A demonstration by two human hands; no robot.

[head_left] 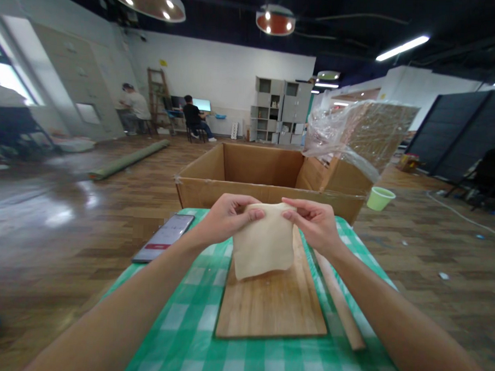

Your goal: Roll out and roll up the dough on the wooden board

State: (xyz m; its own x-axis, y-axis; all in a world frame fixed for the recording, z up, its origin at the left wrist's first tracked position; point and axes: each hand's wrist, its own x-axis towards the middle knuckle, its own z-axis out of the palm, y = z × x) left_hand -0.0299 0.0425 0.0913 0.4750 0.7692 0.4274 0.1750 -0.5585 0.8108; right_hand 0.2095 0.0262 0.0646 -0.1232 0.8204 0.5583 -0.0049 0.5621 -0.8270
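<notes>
A pale sheet of dough (pixel 263 246) hangs upright above a wooden board (pixel 271 309). My left hand (pixel 225 217) pinches its top left corner and my right hand (pixel 316 224) pinches its top right corner, both closed on the dough. The sheet's lower edge touches or nearly touches the board. A wooden rolling pin (pixel 341 304) lies along the board's right side.
The board rests on a green and white checked cloth (pixel 184 325). A phone (pixel 163 237) lies at the table's left. An open cardboard box (pixel 264 178) with plastic wrap stands behind, a green cup (pixel 380 198) beside it. Two people sit far back.
</notes>
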